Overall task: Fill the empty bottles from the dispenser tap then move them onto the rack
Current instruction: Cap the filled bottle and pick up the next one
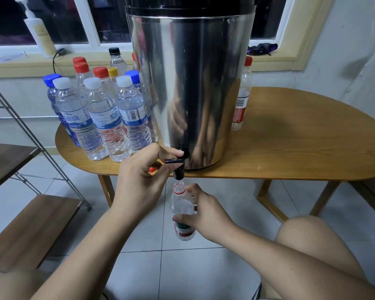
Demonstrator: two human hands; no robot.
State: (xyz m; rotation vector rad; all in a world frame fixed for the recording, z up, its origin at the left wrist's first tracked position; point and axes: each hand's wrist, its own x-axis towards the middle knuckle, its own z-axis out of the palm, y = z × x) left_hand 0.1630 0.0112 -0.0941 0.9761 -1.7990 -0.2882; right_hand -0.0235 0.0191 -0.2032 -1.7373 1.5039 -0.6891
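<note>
A tall steel dispenser (188,83) stands on the wooden table (301,148), its black tap (179,167) overhanging the front edge. My left hand (143,176) pinches the tap's black lever, and a small red object shows under its curled fingers. My right hand (201,215) grips an uncapped clear bottle (181,204) with a red neck ring and a red-green label, held upright with its mouth just below the spout. The bottle's lower part is partly hidden by my fingers.
Several capped bottles (100,113) crowd the table left of the dispenser; one red-capped bottle (241,96) stands behind it on the right. A rack with wooden shelves (30,230) stands at left. A pump bottle (38,29) sits on the windowsill. My knee (312,239) is at lower right.
</note>
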